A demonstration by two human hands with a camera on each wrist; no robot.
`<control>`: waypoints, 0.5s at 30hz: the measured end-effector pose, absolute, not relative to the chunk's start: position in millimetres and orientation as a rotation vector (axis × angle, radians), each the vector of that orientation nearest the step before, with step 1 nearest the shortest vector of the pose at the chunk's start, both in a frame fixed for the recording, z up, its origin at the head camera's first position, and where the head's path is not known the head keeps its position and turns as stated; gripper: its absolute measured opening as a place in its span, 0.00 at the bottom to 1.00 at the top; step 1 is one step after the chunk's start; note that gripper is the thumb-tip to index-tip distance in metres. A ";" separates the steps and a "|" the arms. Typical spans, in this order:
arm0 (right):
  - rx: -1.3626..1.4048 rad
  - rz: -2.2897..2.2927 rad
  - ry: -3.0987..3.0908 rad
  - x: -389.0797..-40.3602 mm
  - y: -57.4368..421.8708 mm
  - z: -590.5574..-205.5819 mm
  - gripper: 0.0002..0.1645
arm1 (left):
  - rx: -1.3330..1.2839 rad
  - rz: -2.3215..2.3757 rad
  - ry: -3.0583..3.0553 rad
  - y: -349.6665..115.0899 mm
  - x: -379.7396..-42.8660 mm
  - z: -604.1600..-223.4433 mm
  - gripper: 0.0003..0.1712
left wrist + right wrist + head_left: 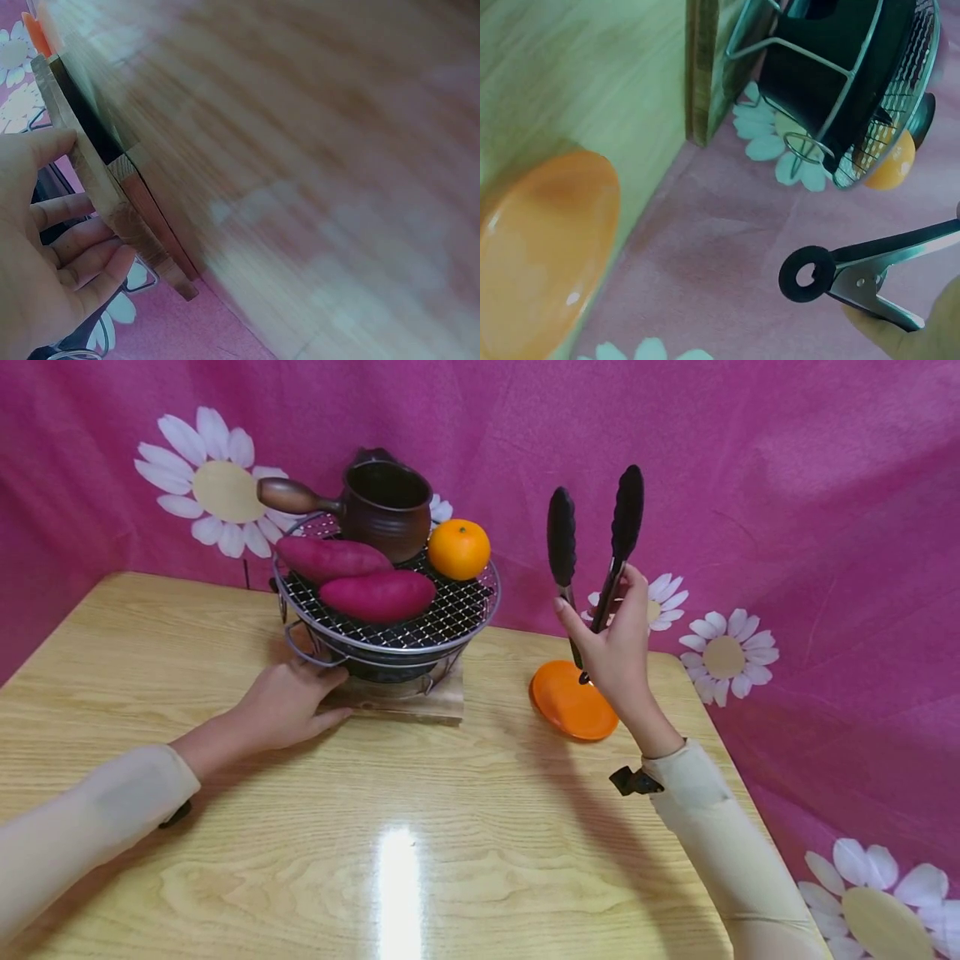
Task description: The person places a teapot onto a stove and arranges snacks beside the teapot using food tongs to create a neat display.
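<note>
In the head view my right hand [618, 652] holds black-tipped tongs [626, 522] upright, their two arms spread apart with nothing between the tips. The ring end of the tongs [808, 274] shows below the hand in the right wrist view. My left hand [281, 702] rests at the left front of a wooden board [408, 706], fingertips and thumb [56, 145] touching it. On that board stands a round tabletop grill [382, 664]. Its wire mesh holds two sweet potatoes [378, 596], an orange [459, 550] and a dark brown side-handled pot [386, 510].
An orange plate [566, 702] lies on the wooden table [337, 835] right of the grill, beneath my right hand. Behind the table hangs a pink cloth [510, 460] with large white flowers. The grill has a wire handle [311, 652] near my left hand.
</note>
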State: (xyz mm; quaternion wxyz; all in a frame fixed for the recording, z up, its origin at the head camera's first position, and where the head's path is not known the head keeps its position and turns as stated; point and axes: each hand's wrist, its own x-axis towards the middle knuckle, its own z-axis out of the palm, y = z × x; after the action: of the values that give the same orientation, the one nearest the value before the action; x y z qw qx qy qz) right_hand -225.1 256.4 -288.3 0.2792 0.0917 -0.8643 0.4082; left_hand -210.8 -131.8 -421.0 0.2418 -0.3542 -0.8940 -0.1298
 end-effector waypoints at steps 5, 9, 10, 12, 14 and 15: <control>0.170 1.122 -2.362 -227.7 256.3 -296.7 0.48 | -0.967 -0.347 -2.447 -131.5 -210.3 -420.8 0.22; 0.142 1.124 -2.377 -229.2 256.3 -303.4 0.49 | -0.970 -0.339 -2.433 -131.7 -210.1 -420.9 0.23; 0.137 1.127 -2.375 -229.6 255.9 -304.9 0.49 | -0.970 -0.338 -2.432 -131.6 -210.1 -420.8 0.23; 0.128 1.131 -2.373 -229.6 254.8 -307.5 0.50 | -0.970 -0.335 -2.431 -131.5 -210.3 -420.9 0.23; 0.113 1.118 -2.378 -229.2 253.2 -309.8 0.50 | -0.971 -0.335 -2.429 -131.5 -210.5 -421.4 0.23; 0.099 1.098 -2.387 -228.9 252.2 -310.9 0.50 | -0.972 -0.335 -2.428 -131.3 -210.3 -421.5 0.23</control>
State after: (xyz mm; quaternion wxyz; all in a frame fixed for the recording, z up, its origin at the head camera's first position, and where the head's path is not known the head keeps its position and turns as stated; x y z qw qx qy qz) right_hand -228.9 252.2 -310.9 0.2536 0.0366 -0.8782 0.4039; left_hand -210.3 -131.3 -421.5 0.2499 -0.3568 -0.8917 -0.1230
